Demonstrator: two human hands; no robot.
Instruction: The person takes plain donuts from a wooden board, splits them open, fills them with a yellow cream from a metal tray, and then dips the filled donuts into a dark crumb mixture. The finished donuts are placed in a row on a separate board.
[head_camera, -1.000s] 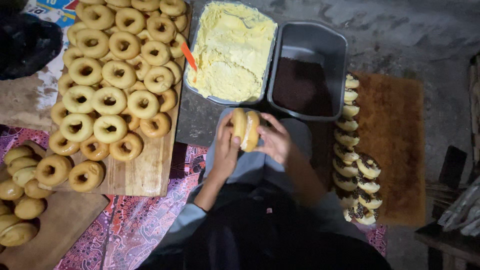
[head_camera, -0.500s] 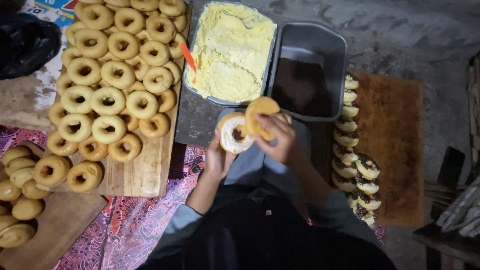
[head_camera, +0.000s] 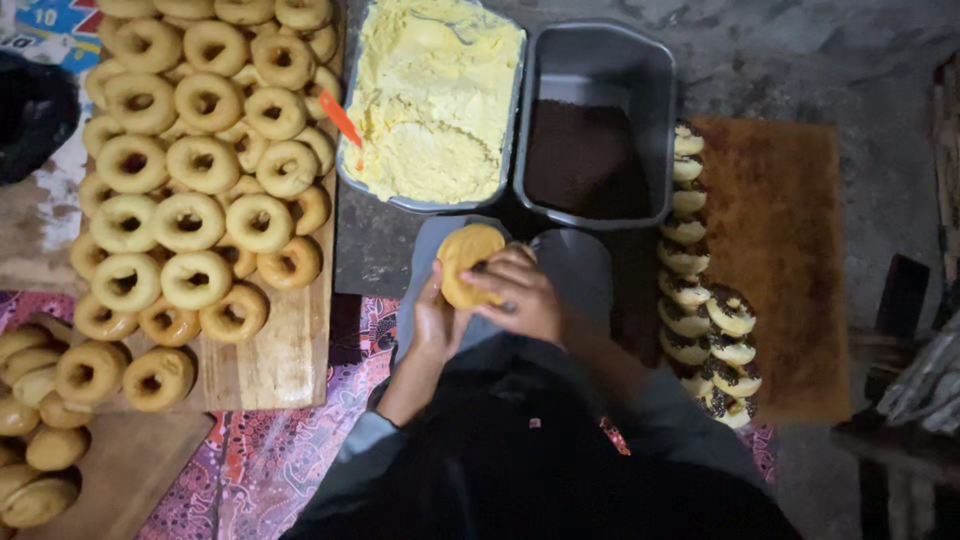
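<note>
Both my hands hold one golden donut (head_camera: 466, 258) above my lap. My left hand (head_camera: 436, 325) cups it from below and the left. My right hand (head_camera: 518, 295) presses on it from the right, fingers curled over its edge. Just beyond the donut sit a grey tray of pale yellow cream (head_camera: 430, 100) and a grey tub of dark brown sprinkles (head_camera: 588, 155). An orange-handled tool (head_camera: 342, 120) rests on the cream tray's left rim.
A wooden board (head_camera: 285, 360) on the left carries several plain ring donuts (head_camera: 190, 220). A second board (head_camera: 120, 470) at the lower left bears more donuts. On the right, a brown board (head_camera: 780, 250) holds a row of filled, sprinkle-coated donuts (head_camera: 700, 320).
The donut, held open a moment ago with its white cream side showing, is now pressed together. Both hands have dropped slightly toward my lap.
</note>
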